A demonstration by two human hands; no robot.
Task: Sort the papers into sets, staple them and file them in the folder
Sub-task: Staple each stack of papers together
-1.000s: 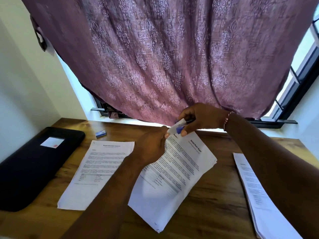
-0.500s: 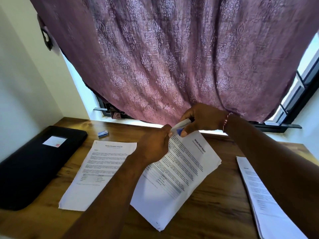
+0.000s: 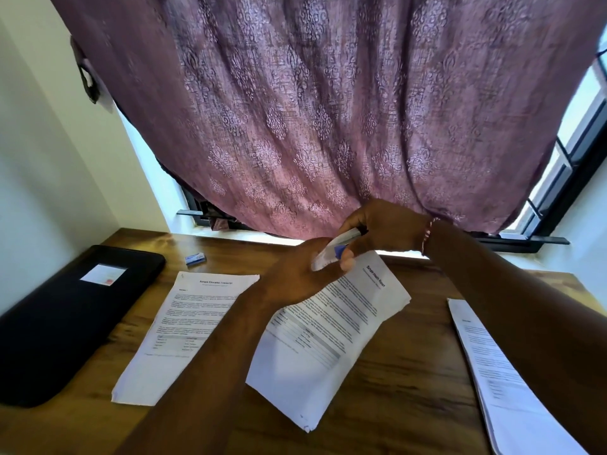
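One head view shows it all: the middle set of papers point(image 3: 328, 326) lies skewed on the worktop point(image 3: 410, 389), its headed end pointing far and right and its long axis running back to the near left. The left hand point(image 3: 295, 277) pinches its far corner, and the right hand point(image 3: 384, 228) is clenched round the stapler point(image 3: 335, 251) set at that same corner. Such thin sheets are likely light, limp and prone to fan or slide apart, so I judge the hold belongs close beside the staple point with the edges squared; the black folder point(image 3: 65, 316) lies at the left.
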